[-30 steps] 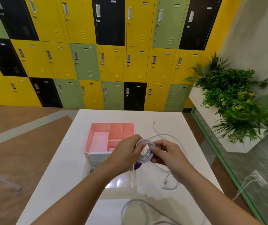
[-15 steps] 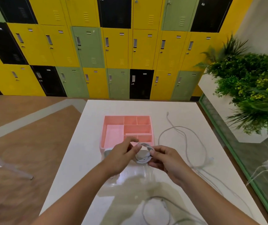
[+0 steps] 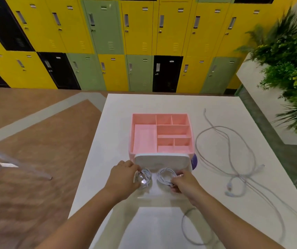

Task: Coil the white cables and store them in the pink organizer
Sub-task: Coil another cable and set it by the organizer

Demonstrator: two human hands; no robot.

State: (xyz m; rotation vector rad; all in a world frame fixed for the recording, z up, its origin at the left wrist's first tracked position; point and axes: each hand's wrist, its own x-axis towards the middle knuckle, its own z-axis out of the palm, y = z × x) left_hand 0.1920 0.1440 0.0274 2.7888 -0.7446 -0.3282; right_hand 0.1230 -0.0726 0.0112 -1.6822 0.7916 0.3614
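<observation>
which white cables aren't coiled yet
The loose cables sprawled on the table right of the pink organizer. The others are coils: left coil in the left hand, right coil in the right hand.

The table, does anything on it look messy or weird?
Yes. Loose white cables sprawl in a tangle right of the pink organizer, not coiled yet. The left hand grips one neat coil, the right hand another.

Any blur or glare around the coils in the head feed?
Head view: both white cable coils read slightly soft; glossy white table throws a bright reflection below them; brown floor and green plants smear at the edges; yellow lockers bow.
</observation>
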